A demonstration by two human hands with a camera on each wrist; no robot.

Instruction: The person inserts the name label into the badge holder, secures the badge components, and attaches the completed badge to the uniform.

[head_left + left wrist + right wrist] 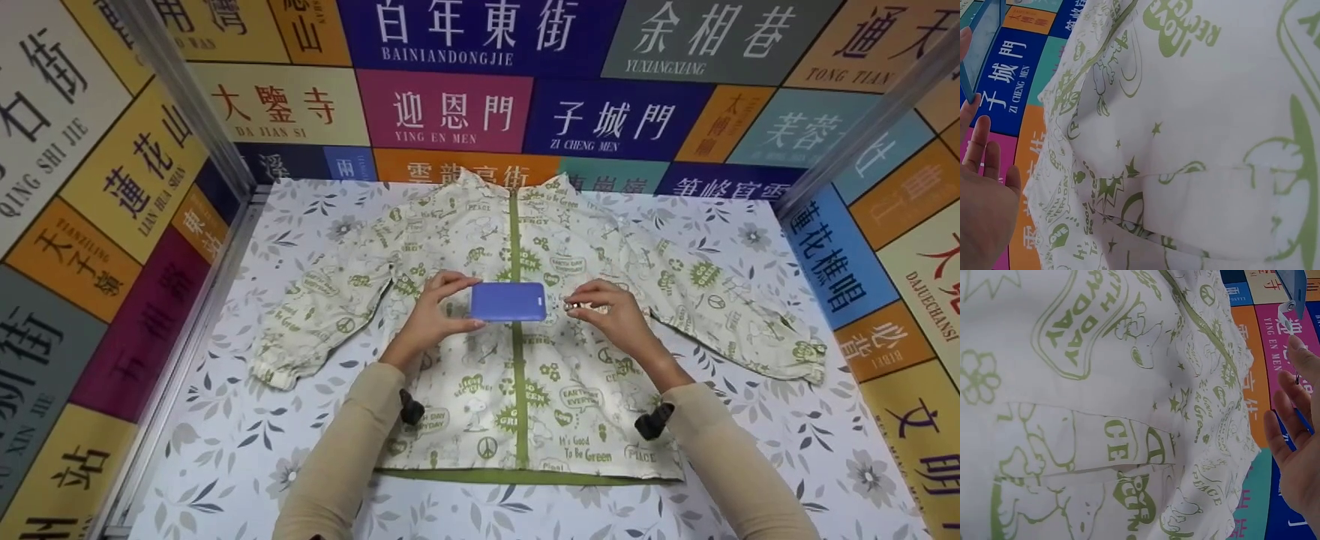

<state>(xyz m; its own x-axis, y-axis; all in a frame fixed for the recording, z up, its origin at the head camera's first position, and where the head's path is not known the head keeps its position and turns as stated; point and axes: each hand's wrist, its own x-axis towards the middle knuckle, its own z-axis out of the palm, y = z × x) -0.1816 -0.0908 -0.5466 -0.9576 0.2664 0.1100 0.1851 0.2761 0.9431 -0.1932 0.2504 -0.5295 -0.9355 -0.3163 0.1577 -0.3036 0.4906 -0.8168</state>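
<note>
My left hand (429,319) pinches a blue-violet badge holder (508,301) by its left end, thumb below and fingers above. The badge holder is held level above a jacket (480,405). A slot shows near its right end, and a clear strap (1283,319) hangs from a snap there. My right hand (619,319) pinches a small metal clip (573,305) between thumb and fingers, just right of the badge holder. In the left wrist view, only the badge holder's blue edge (967,79) and part of its face show.
The white jacket with green prints lies flat, sleeves spread, its green zipper strip (517,390) down the middle. Beneath it is a leaf-patterned tabletop (247,457). Panels with street names (442,112) stand behind and at both sides, with metal posts (202,97) at the corners.
</note>
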